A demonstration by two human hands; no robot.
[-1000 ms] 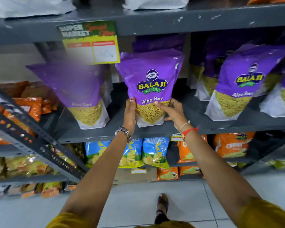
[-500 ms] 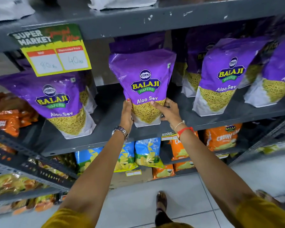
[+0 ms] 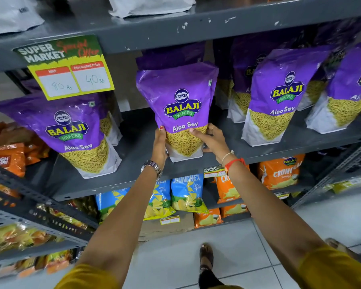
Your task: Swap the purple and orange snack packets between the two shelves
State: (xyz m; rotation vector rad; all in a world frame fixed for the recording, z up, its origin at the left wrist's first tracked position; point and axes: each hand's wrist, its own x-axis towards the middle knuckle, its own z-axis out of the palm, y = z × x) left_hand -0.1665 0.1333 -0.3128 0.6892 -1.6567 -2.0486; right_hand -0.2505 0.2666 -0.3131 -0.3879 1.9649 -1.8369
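A purple Aloo Sev packet [image 3: 180,101] stands upright in the middle of the grey upper shelf [image 3: 133,155]. My left hand [image 3: 159,142] grips its lower left side and my right hand [image 3: 212,140] grips its lower right side. Other purple packets stand on the same shelf: one at the left [image 3: 71,130], one to the right [image 3: 277,97], another at the far right [image 3: 352,88]. On the lower shelf sit orange packets, one behind my right wrist [image 3: 225,188] and one further right [image 3: 279,174].
Blue Crunchex packets [image 3: 186,192] stand on the lower shelf between my arms. A yellow price sign [image 3: 69,74] hangs from the shelf above. A side rack with orange boxes [image 3: 7,157] juts in at the left. My foot [image 3: 206,255] is on the tiled floor.
The view has shifted slightly, bringing the shelf closer. Both hands remain on the middle purple packet, which stays standing on the shelf; my right hand has slid a little higher on it.
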